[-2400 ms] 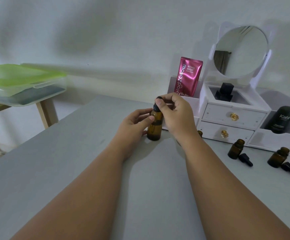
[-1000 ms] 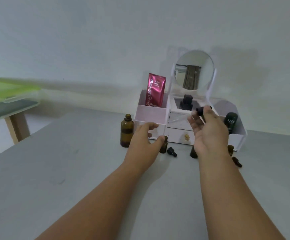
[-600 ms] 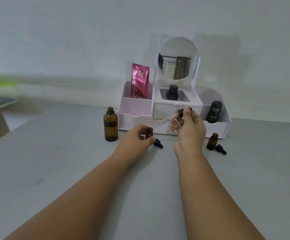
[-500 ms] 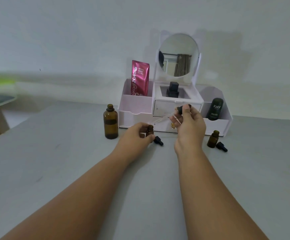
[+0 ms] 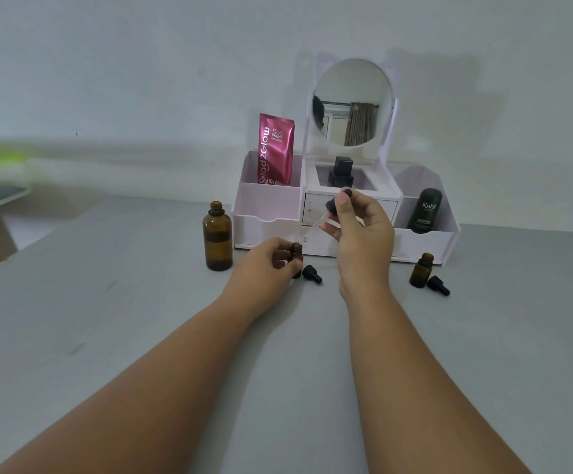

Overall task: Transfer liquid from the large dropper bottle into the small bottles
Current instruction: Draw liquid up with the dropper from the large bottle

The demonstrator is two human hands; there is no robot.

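My right hand (image 5: pixel 360 234) pinches the fragile glass dropper (image 5: pixel 326 213) by its bulb; left hand (image 5: pixel 264 265) grips the light small bottle (image 5: pixel 296 254).

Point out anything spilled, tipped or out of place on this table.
Nothing spilled or tipped. Two small dropper caps lie loose on the table beside open small bottles, as the filling requires.

I count one large amber bottle (image 5: pixel 217 236), two small bottles (image 5: pixel 296 255) (image 5: pixel 422 270), and two loose caps (image 5: pixel 311 273) (image 5: pixel 437 285).

Bare forearms, no sleeves, bare hands.
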